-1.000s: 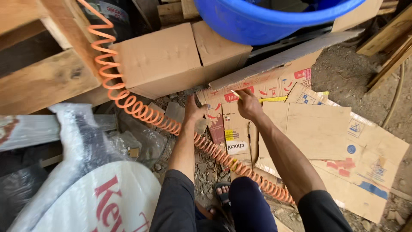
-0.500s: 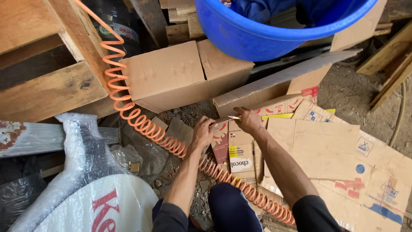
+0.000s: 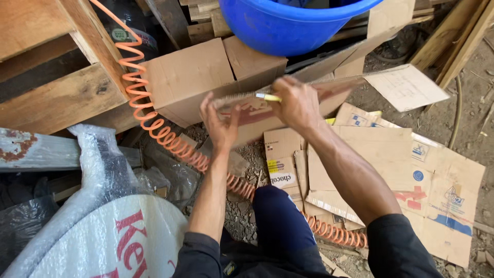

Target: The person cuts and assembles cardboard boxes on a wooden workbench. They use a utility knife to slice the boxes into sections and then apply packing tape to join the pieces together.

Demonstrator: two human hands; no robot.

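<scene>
I hold a long strip of cardboard up off the ground in front of me, roughly level, just below the blue tub. My left hand steadies its near end, fingers spread and curled up around the edge. My right hand is closed around a yellow-handled cutter, its tip lying against the top edge of the strip between my two hands. As I judge it, the cutting is only at its start: I see no finished slit in the strip, though my right hand hides part of it. Flattened cardboard sheets lie on the dirt ground to my right, and an orange coiled hose runs under my left forearm, past the wooden pallet.
</scene>
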